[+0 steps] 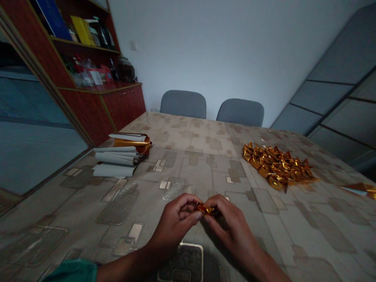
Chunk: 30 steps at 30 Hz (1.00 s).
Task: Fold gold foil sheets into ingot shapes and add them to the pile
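Observation:
Between my two hands, just above the table, is a small folded piece of shiny gold foil paper (pixel 207 210). My left hand (pixel 182 215) pinches its left end between thumb and fingers. The other end is in the closed fingers of my right hand (pixel 227 219), which partly hide it. To the right lies a cluster of folded gold foil pieces (pixel 277 164), several of them packed close together in rows. Over on the left rests a stack of rolled or bent foil sheets (pixel 117 158), with pale undersides and gold faces.
The table (pixel 194 172) has a patterned cover. Another gold foil piece (pixel 360 190) lies near its right edge. Behind the far edge stand two grey chairs (pixel 183 103). A red-brown cabinet (pixel 123 103) holding a glass jar (pixel 125 69) stands back left.

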Motion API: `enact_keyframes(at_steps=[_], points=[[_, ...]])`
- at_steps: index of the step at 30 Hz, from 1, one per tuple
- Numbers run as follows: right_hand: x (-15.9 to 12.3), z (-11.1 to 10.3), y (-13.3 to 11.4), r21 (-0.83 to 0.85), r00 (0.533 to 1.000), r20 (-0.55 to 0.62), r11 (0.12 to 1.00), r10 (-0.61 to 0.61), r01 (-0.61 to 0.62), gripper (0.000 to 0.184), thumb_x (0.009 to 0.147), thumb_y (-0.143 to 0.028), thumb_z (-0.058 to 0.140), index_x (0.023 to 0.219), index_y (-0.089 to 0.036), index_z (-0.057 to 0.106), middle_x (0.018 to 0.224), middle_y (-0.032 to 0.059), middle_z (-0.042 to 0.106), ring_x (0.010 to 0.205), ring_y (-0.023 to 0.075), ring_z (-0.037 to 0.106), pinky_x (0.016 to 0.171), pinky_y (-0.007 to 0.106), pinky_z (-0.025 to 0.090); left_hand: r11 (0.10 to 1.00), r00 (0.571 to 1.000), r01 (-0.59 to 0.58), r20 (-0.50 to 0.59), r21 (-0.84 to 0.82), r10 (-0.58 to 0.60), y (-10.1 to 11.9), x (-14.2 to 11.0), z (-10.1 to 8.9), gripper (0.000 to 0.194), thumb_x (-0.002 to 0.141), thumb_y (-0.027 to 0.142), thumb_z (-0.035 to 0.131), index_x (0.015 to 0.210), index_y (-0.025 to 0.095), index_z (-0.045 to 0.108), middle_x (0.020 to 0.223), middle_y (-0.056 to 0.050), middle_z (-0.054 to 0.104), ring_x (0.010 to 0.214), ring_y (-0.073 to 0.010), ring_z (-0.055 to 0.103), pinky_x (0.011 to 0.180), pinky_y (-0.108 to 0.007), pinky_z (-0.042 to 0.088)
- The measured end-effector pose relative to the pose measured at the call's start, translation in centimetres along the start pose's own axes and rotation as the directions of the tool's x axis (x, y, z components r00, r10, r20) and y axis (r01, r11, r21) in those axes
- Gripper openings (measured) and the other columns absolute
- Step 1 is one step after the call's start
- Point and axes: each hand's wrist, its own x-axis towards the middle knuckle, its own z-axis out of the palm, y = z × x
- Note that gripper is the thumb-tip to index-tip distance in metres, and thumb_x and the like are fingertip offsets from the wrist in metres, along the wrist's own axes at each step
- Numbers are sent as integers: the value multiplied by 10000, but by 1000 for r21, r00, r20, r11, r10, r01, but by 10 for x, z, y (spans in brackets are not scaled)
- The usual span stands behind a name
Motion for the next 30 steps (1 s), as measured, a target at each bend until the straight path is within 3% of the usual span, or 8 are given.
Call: enact_keyframes(at_steps=[7, 11, 15, 23, 30], points=[[-3, 1, 0, 21, 994, -93, 998, 58, -57, 62, 923, -196, 581, 980, -217, 571, 836, 19, 625, 699, 161, 590, 610, 280, 467, 988, 999, 49, -8, -150, -51, 0, 1, 0, 309, 759, 352, 818, 969, 170, 684, 864, -24, 650, 732, -150, 608, 651, -260, 494], [-7, 4, -1, 19, 994, -107, 1000, 10, -8, 70, 929, -192, 560, 992, -221, 569, 855, 30, 640, 716, 165, 611, 621, 285, 485, 974, 995, 94, -12, -205, -99, 1, 0, 0, 417, 739, 398, 838, 1052, 165, 692, 759, 16, 603, 599, -111, 573, 583, -250, 464], [-7, 5, -4, 19, 993, -117, 999, -29, 31, 87, 930, -165, 563, 984, -233, 570, 859, 18, 637, 715, 157, 612, 632, 280, 493, 958, 990, 136, 2, -253, -139, 1, -2, -1, 450, 731, 385, 853, 1082, 158, 686, 794, -4, 652, 572, -90, 576, 564, -230, 451], [-6, 5, -9, -6, 990, -77, 993, -119, 119, 153, 922, -103, 587, 950, -250, 556, 860, -7, 596, 760, 148, 590, 674, 262, 481, 849, 963, 269, 115, -455, -243, 1, -5, 4, 443, 690, 394, 889, 984, 167, 647, 622, 44, 616, 457, -52, 506, 468, -166, 359], [-6, 3, -11, -6, 995, -12, 995, -101, 101, 109, 932, -139, 598, 945, -246, 593, 863, 4, 617, 769, 163, 599, 684, 278, 490, 808, 960, 278, 130, -520, -246, -1, -3, 5, 417, 658, 359, 917, 888, 165, 629, 647, 51, 606, 492, -29, 486, 512, -155, 367]])
